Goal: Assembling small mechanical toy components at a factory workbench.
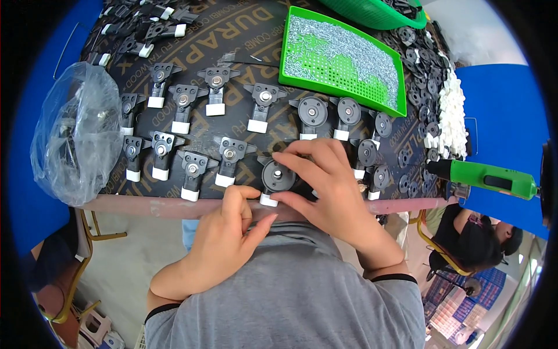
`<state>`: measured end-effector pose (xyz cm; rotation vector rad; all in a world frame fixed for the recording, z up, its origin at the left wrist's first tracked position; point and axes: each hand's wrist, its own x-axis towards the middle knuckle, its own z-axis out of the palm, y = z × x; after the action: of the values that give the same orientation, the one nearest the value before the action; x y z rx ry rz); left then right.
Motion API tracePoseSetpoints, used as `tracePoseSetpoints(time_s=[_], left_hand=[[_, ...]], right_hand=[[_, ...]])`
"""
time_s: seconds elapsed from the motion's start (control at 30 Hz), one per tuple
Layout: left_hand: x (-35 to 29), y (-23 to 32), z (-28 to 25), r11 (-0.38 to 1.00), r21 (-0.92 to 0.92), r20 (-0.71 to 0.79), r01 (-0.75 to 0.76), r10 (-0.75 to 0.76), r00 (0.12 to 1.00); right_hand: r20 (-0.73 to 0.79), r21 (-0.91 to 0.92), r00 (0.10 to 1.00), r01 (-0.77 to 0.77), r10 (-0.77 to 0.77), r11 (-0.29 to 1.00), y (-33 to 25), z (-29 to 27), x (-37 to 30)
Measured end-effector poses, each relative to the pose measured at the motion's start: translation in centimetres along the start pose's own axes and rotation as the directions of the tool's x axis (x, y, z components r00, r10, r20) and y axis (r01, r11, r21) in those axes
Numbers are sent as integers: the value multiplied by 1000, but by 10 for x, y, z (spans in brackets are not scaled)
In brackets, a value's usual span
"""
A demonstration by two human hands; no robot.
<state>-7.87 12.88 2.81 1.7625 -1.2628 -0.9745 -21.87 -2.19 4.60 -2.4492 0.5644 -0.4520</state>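
Near the front edge of the table lies a black plastic bracket with a white end block [268,200]. A round black disc [271,178] with a shiny metal centre sits on top of it. My right hand [334,192] grips this piece, fingertips on the disc's right rim and thumb low by the white end. On its left side, my left hand [224,241] has its index fingertip close to the bracket. Its thumb is held apart from the index finger, and nothing shows between them. Similar brackets [230,155] without discs lie in rows to the left; several disc-topped ones [313,111] lie to the right.
A green perforated tray [343,90] of small metal screws stands at the back, below a green basket [389,23]. Black discs [418,81] and white blocks [452,110] are piled at right. A green electric screwdriver [494,180] lies at the right edge; a clear plastic bag [75,134] sits left.
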Motion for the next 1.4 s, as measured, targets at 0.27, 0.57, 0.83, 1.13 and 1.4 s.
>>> tracePoseSetpoints(time_s=[0.27,0.57,0.83,1.13,1.4], left_hand=[[6,5,5,984,175,-31,-18,24,999],[13,11,15,942,336,-64,-20,44,997],[14,11,22,934,357,-102,-1,39,994],[18,10,24,934,355,-107,33,5,994],[23,23,23,931,349,-106,108,-75,992]], right_hand=[[26,-24,999,-29,30,999,0,0,1],[53,59,998,14,-17,998,15,-3,-2],[57,67,998,25,-29,997,21,-5,-1],[-129,-4,985,114,-113,993,15,-17,-13],[-851,-358,504,-352,-147,865,56,-113,-127]])
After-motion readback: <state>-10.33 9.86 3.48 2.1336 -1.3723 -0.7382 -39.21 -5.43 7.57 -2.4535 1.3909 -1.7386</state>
